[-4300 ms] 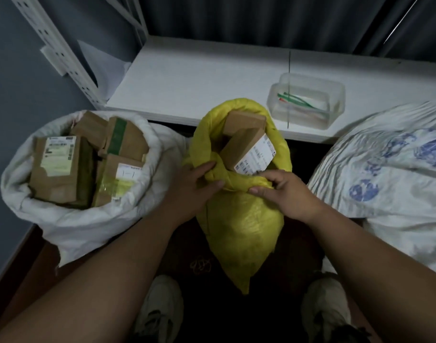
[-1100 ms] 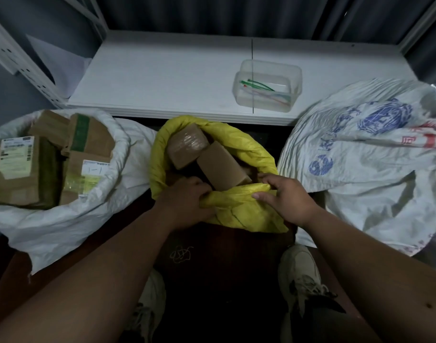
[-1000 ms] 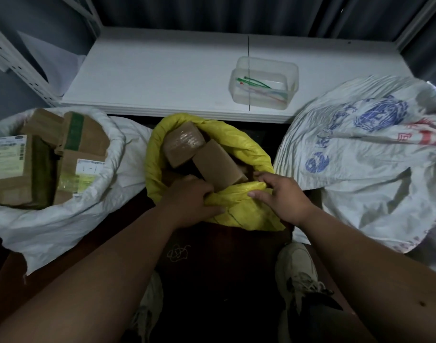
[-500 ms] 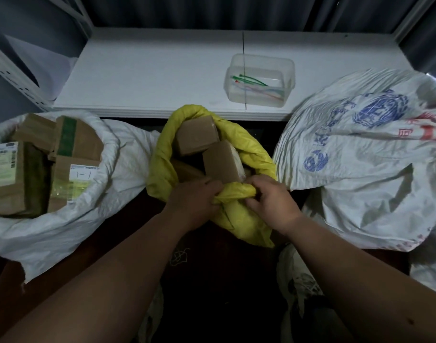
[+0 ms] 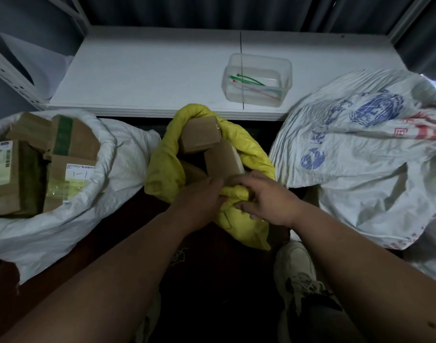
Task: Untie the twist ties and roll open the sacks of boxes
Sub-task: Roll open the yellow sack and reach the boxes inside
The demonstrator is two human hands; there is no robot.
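A yellow sack stands open on the floor in the middle, with brown cardboard boxes showing in its mouth. My left hand and my right hand both grip the near rolled rim of the yellow sack, close together. At the left a white sack sits with its rim rolled down around several labelled boxes. A white sack with blue and red print lies closed at the right. A loose twist tie lies on the dark floor below my left wrist.
A white shelf board runs across the back, carrying a clear plastic tub with coloured ties inside. A white metal rack upright stands at the far left. My shoes are on the dark floor below the sacks.
My hands have drawn closer together on the yellow sack's near rim and bunched it. Over the earlier frames that rim was rolled down and the boxes came further out of the mouth.
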